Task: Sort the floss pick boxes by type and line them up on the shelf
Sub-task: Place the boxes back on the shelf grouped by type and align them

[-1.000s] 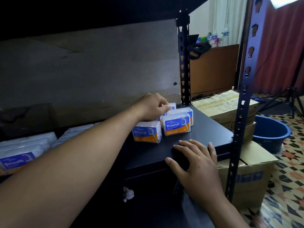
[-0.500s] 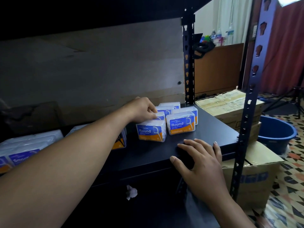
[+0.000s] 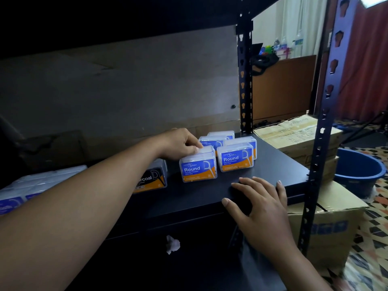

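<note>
The Round floss boxes stand in two short rows near the right end of the black shelf (image 3: pixel 277 164), labels facing forward. The front-left Round box (image 3: pixel 198 169) sits just beside the front-right Round box (image 3: pixel 235 159), and further Round boxes (image 3: pixel 212 142) are lined up behind them towards the back board. The left hand (image 3: pixel 180 144) reaches in from the left. Its fingers are curled down over the top rear edge of the front-left Round box, with the fingertips touching its clear lid. The thumb is hidden, so it seems to be gripping the box rather than merely resting on it.

Left of that box a dark Charcoal box (image 3: pixel 152 177) stands partly hidden behind the forearm. Further left, in the dim part of the shelf, lie pale Smooth boxes (image 3: pixel 42 182); their labels are cut off at the frame edge.

The right hand (image 3: pixel 262 203) lies flat on the front edge of the shelf, fingers straight and spread, holding nothing.

A white scrap (image 3: pixel 172 244) lies below the shelf edge. Right of the front post (image 3: pixel 323 127) are cardboard cartons (image 3: pixel 298 133) and a blue tub (image 3: pixel 357 171) on the patterned floor
</note>
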{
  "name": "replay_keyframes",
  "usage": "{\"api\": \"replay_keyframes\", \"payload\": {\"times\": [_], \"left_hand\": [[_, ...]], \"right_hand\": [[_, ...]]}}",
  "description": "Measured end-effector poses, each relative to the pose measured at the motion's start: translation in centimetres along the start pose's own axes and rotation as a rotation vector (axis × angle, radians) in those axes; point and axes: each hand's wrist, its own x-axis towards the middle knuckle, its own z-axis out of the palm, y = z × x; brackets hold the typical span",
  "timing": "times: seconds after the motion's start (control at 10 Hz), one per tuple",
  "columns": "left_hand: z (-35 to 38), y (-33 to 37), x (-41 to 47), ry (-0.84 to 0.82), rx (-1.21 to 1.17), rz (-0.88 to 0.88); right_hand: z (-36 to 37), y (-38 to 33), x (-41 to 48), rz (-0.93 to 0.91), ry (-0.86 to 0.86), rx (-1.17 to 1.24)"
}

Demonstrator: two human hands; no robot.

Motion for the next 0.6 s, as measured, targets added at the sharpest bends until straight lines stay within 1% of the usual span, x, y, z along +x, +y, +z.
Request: {"api": "replay_keyframes", "payload": {"times": [0.4,0.6], "left_hand": [[-0.33,-0.25,-0.50,-0.117,-0.085,-0.018],[-0.58,-0.16,-0.70,-0.130,-0.078,-0.018]], "right_hand": [[-0.03,-0.07,0.00,0.006,-0.005,0.001],[-0.03,-0.01,0.00,0.003,-0.004,-0.002]]}}
